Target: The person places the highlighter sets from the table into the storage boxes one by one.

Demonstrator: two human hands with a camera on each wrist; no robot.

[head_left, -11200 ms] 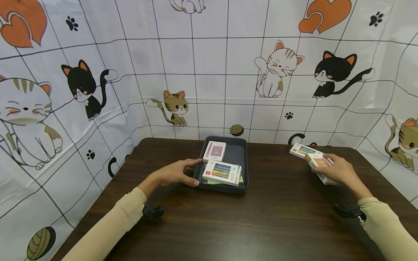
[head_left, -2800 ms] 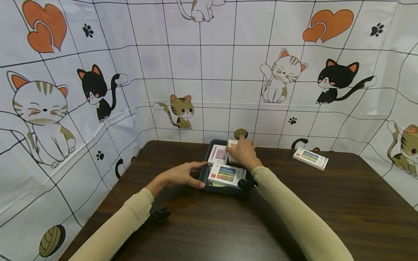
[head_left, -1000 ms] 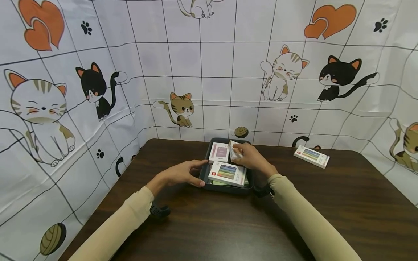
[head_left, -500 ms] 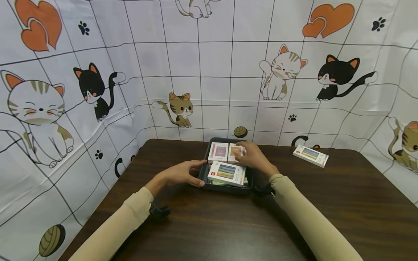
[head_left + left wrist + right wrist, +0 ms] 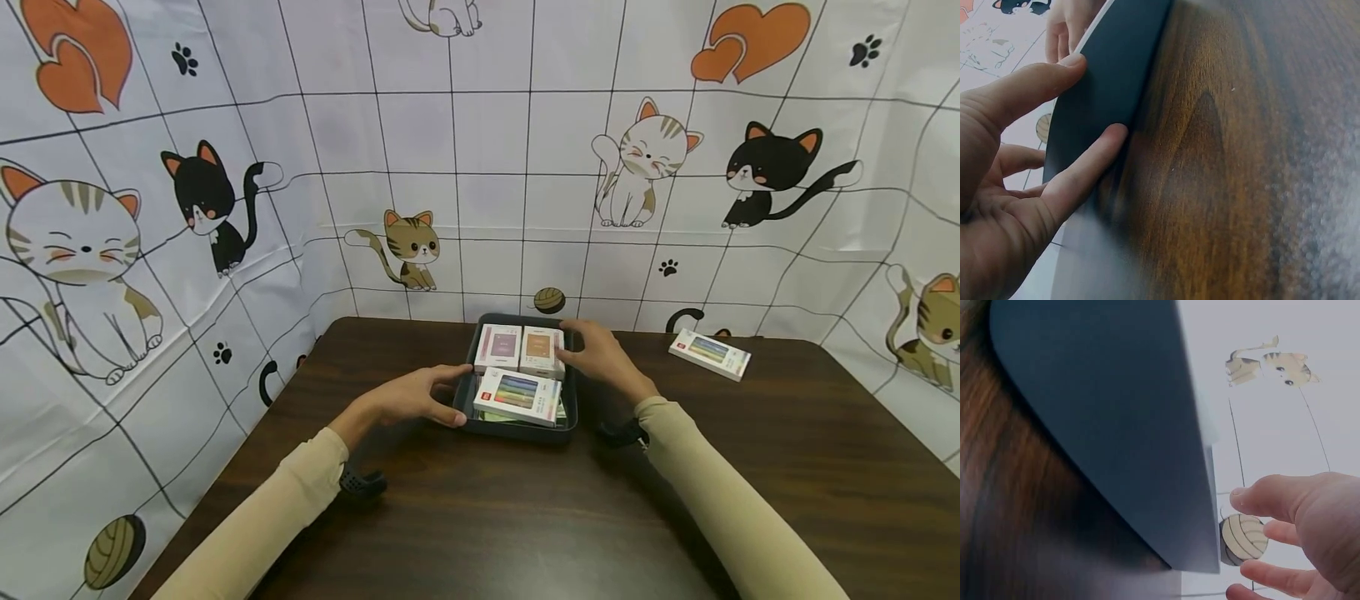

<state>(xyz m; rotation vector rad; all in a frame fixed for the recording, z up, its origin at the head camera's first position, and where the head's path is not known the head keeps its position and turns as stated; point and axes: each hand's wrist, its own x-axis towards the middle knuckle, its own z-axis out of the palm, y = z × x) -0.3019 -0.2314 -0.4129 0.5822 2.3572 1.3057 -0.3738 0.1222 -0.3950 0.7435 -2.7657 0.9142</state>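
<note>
A dark grey tray [image 5: 517,432] stands at the back middle of the table. Inside, at the far end, a white box with a purple panel [image 5: 498,346] and one with an orange panel [image 5: 539,350] lie side by side. Across the near end rests a box with a picture of coloured sticks [image 5: 517,395], over something green. My left hand [image 5: 408,396] touches the tray's left side with extended fingertips. At the tray's right rim is my right hand [image 5: 603,358], its fingers loose beside the orange-panelled box; the right wrist view shows nothing in its grip.
Another white box with coloured sticks [image 5: 709,353] lies on the dark wooden table [image 5: 637,517] at the back right. A white cat-print curtain [image 5: 487,133] hangs behind the table and along both sides.
The orange-panelled box, tilted in my right hand a second ago, now lies flat beside the purple one. My right hand has let go and shifted right. The left hand stays at the tray.
</note>
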